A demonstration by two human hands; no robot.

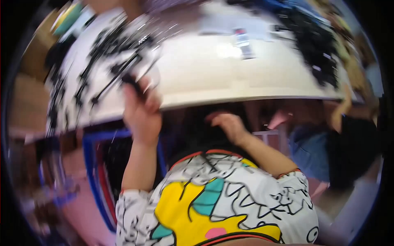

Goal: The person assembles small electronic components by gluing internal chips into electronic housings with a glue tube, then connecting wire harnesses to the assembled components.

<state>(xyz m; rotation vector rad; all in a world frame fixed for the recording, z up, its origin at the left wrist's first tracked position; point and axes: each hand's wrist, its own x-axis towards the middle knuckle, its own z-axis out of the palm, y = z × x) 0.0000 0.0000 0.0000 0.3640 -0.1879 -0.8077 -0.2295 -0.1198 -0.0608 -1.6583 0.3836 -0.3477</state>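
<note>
My left hand (143,112) is raised at the near edge of the white table, its fingers closed around a small black piece (134,85). The piece looks like the end of a black cable, but motion blur hides its exact kind. Several thin black cables (111,84) lie spread over the table just beyond this hand. My right hand (230,126) is over my lap, below the table's edge, with its fingers bent. Blur hides whether anything is in it.
The white table (197,80) curves across the view. A black heap (314,49) lies on its right side, and a small clear packet (245,44) is at the far middle. A blue-framed crate (89,164) stands lower left. Another person (349,147) sits at the right.
</note>
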